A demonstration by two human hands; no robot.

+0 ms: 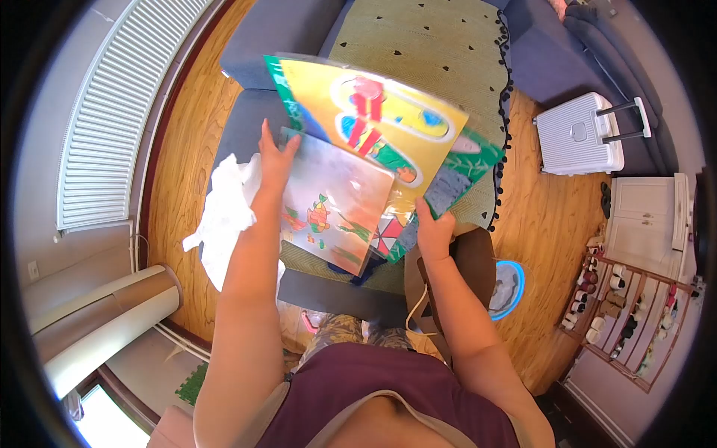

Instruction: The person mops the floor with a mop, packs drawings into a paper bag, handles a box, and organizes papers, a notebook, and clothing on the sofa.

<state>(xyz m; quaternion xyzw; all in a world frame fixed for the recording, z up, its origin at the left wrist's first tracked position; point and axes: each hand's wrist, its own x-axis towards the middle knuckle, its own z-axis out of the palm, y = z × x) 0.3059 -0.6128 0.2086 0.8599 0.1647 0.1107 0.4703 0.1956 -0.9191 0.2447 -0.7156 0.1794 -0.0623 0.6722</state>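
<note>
My left hand [276, 158] grips the upper left edge of a pale fish drawing [336, 198] in a clear plastic sleeve. With its thumb at the lower corner, my right hand [436, 230] holds a yellow drawing of slippers [426, 116], also in a glossy sleeve. Behind these, a green-edged picture [474, 160] sticks out to the right, and part of a red-and-white umbrella picture [387, 235] shows below. A brown bag [472, 257] with a cord handle stands by my right forearm. Crumpled white material [226, 213] lies beside my left forearm.
A grey sofa [287, 33] with a patterned cover [418, 37] is in front of me. A white suitcase [573, 134], a blue-rimmed basin [520, 280] and a shoe rack [627, 313] are at the right. A radiator [123, 112] and a large roll [112, 317] are at the left.
</note>
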